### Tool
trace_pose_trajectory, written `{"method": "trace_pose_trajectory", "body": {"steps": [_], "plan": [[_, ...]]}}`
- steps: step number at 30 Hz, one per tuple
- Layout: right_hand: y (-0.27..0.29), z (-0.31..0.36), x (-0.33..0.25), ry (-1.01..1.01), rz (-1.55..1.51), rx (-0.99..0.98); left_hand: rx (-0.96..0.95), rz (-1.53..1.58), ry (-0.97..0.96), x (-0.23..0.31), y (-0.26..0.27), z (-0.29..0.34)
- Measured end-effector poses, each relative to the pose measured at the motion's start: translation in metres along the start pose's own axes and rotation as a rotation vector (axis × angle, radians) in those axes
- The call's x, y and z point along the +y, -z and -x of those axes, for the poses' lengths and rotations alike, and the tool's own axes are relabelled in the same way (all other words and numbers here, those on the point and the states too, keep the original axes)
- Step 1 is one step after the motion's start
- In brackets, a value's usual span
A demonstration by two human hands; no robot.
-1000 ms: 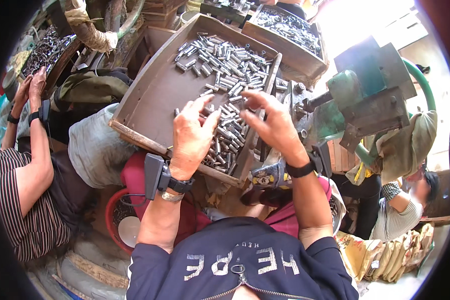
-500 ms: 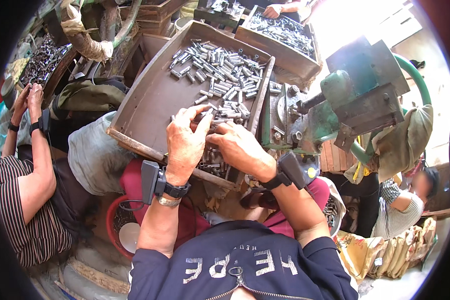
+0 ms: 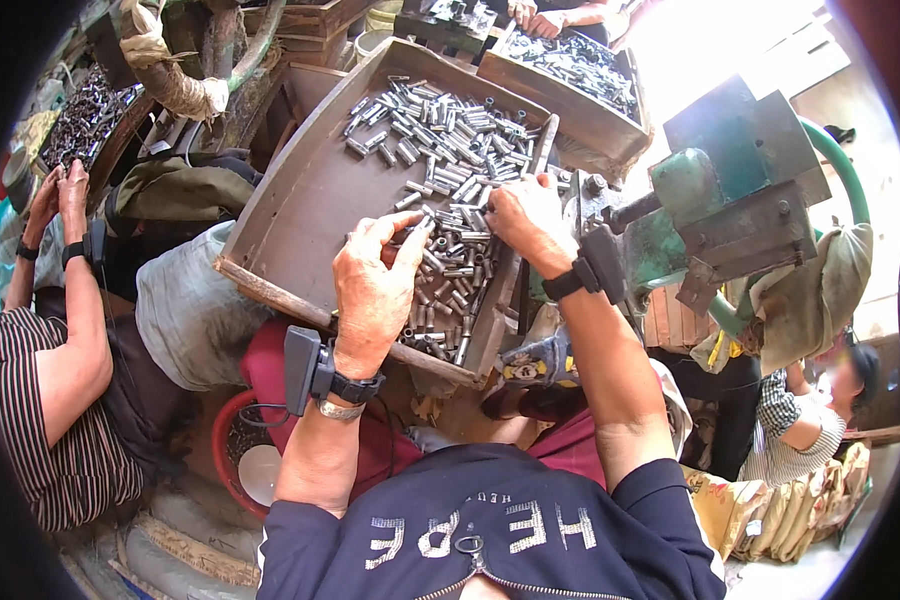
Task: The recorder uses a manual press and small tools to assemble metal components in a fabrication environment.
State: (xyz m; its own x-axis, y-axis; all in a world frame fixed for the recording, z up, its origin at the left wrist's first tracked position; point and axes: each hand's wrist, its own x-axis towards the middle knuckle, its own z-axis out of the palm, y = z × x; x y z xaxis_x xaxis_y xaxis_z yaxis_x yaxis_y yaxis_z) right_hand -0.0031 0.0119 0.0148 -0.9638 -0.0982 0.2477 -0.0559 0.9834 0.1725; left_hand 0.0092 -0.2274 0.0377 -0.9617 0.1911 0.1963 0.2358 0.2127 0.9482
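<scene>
My left hand (image 3: 370,290) is over the near part of a shallow wooden tray (image 3: 295,215), its thumb and fingers pinched around a short metal tube (image 3: 427,222). Loose shiny metal tubes (image 3: 440,125) lie heaped through the tray's middle and right side. At the tray's right wall, beside a green press (image 3: 690,190), my right hand (image 3: 528,222) has its fingers curled in. What those fingers hold, if anything, is hidden. Black devices are strapped to both my wrists.
A second wooden box (image 3: 560,95) of metal parts stands beyond the tray, with another person's hands (image 3: 542,22) at its edge. To the left a person in a striped shirt (image 3: 65,420) sits close. A red bucket (image 3: 228,450) is by my left leg.
My right hand has moved away from my left, rightward and farther off to the tray's right wall by the press. My left hand has stayed almost still.
</scene>
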Motion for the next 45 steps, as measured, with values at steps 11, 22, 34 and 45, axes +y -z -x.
{"method": "trace_pose_trajectory", "body": {"steps": [11, 22, 34, 45], "plan": [[0.061, 0.022, -0.035, -0.174, -0.909, 0.11, -0.137, 0.044, 0.042, -0.004, 0.0, 0.004], [0.061, 0.046, -0.056, -0.263, -1.382, 0.012, -0.255, -0.112, -0.194, -0.011, -0.004, 0.001], [0.078, 0.042, -0.038, -0.299, -1.454, -0.12, -0.383, -0.057, -0.162, -0.007, 0.001, 0.002], [0.094, 0.049, -0.048, 0.057, -1.009, -0.056, -0.161, 0.184, 0.056, -0.01, -0.003, -0.002]]}}
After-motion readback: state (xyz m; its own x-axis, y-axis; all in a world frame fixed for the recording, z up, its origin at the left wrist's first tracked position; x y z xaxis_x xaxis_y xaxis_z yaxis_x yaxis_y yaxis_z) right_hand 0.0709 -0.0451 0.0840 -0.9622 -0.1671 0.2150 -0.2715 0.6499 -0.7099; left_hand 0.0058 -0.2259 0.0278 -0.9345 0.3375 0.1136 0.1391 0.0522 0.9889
